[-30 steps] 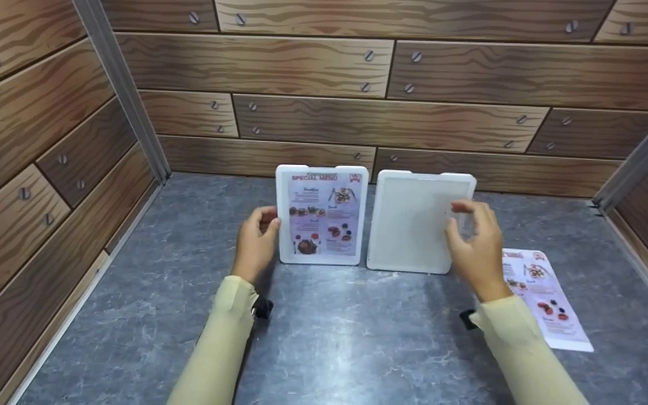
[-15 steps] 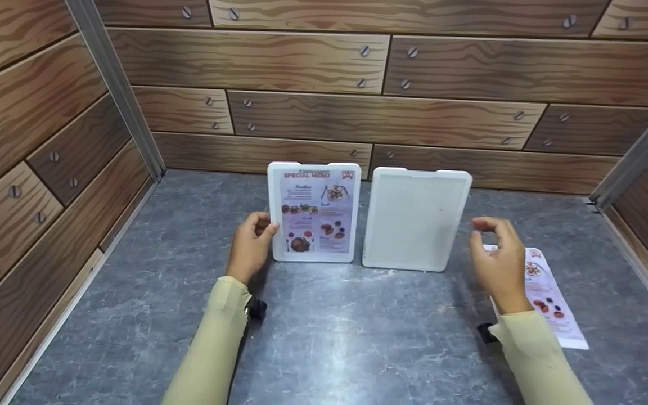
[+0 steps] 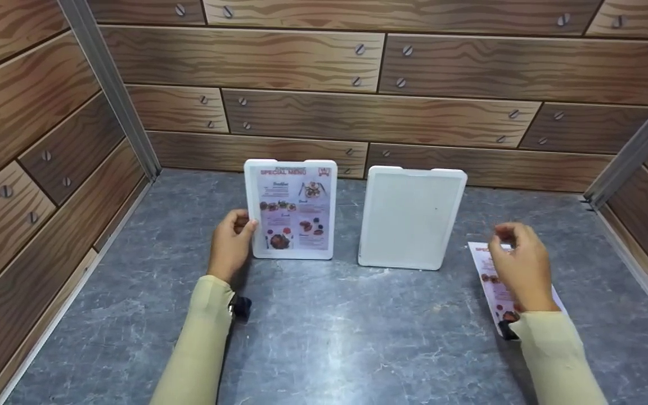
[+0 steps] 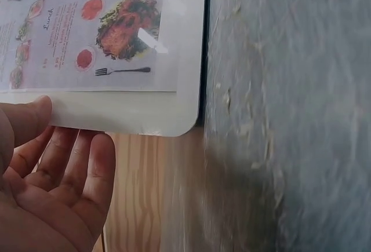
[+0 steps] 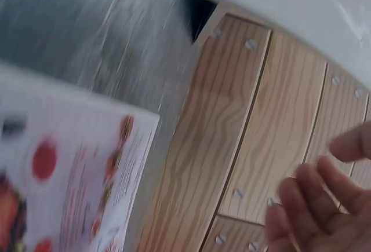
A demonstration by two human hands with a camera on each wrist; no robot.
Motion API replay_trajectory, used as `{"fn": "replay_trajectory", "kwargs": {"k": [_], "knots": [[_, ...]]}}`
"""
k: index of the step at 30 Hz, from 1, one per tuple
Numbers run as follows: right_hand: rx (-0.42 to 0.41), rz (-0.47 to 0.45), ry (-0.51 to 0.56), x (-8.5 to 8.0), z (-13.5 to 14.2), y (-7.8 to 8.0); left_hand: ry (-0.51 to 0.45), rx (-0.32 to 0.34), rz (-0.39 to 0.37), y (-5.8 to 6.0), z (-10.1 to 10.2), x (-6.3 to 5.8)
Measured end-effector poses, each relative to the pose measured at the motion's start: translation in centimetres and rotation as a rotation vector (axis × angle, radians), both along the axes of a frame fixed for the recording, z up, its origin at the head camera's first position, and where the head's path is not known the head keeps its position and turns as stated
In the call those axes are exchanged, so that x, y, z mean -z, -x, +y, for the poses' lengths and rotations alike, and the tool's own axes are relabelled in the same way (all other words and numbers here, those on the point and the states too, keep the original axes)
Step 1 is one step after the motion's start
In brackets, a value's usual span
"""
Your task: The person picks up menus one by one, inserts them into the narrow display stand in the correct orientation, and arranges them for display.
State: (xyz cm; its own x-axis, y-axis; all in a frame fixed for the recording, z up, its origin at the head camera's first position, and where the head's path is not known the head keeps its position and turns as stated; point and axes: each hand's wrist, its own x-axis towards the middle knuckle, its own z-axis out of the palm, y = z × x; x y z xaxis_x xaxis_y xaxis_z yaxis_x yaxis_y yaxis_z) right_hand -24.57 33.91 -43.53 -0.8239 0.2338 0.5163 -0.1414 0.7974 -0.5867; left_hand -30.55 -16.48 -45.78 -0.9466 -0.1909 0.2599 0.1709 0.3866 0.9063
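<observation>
The left hand (image 3: 228, 242) holds the left side of a white frame with a menu (image 3: 290, 211) in it. The thumb (image 4: 35, 116) is on the front, and the fingers (image 4: 98, 168) are bent behind the side. The frame with a menu stands up near the back edge of the gray desk (image 3: 329, 360), a bit closer to the back left corner than to the back right one. It says "SPECIAL MENU" in red at the top and has food pictures on it.

A plain white frame (image 3: 413, 219) stands up just to the right of it, with a gap between the two. It is near the back edge too, and its top has a small dip.

A paper menu (image 3: 486, 275) lies flat on the desk, between the plain white frame and the right edge. The right hand (image 3: 523, 267) is over this paper and covers part of it. It holds nothing. Its fingers are loosely bent, with a narrow gap to the thumb.

Both arms have pale yellow sleeves (image 3: 189, 343). A wall with wood boards (image 3: 301, 109) runs along the back edge.
</observation>
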Motion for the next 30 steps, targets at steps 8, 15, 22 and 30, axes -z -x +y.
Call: {"fn": "replay_trajectory", "kwargs": {"k": [8, 15, 22, 30], "knots": [[-0.040, -0.428, -0.219, 1.2, 2.5, -0.3, -0.037, -0.060, 0.000, -0.4, -0.3, -0.7], [-0.039, -0.520, -0.259, 1.7, 3.8, -0.3, -0.047, -0.162, 0.349, -2.1, 2.9, -3.8], [-0.053, -0.660, -0.245, 1.4, 4.3, -0.3, 0.101, 0.203, 0.290, -3.9, 7.2, -4.7], [-0.099, -0.729, -0.279, 1.3, 4.2, -0.8, 0.247, 0.422, 0.119, -5.1, 10.3, -3.5]]}}
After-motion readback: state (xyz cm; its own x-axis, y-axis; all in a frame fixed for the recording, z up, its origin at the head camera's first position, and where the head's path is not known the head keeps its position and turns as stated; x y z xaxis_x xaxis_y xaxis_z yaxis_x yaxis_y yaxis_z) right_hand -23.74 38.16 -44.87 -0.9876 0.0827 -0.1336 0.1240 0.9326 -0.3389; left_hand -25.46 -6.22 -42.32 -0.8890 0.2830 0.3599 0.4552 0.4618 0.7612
